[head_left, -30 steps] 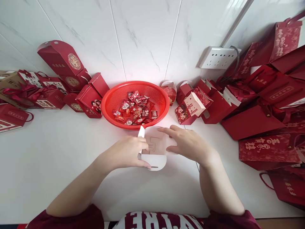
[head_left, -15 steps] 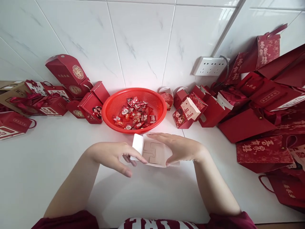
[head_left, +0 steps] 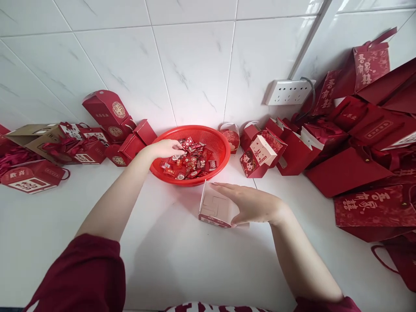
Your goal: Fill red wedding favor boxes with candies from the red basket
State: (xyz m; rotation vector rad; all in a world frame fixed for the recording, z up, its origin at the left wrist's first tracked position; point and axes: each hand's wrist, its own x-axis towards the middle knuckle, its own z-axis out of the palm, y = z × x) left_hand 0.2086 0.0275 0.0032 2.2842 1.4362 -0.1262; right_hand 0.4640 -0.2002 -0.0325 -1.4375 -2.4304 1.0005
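A red plastic basket (head_left: pixel 224 139) holds a heap of small red wrapped packets (head_left: pixel 191 161). My left hand (head_left: pixel 167 148) is over the basket's left part, at the upper left of the packets, its fingers partly hidden and what they touch unclear. In front of the basket a small paper box (head_left: pixel 215 203) lies with its pale inside facing up and a red printed edge towards me. My right hand (head_left: pixel 251 203) is wrapped round the box's right side, thumb at the near edge and fingers at the far edge.
Red gift boxes (head_left: pixel 108 110) and a brown box (head_left: pixel 35 138) stand at the left. More red boxes (head_left: pixel 260 154) are right of the basket, and a large pile (head_left: pixel 367 212) fills the right side. A white power strip (head_left: pixel 289 92) is by the wall.
My left hand has left the small box and moved up and forward over the basket. My right hand stays at the box. The view has shifted slightly.
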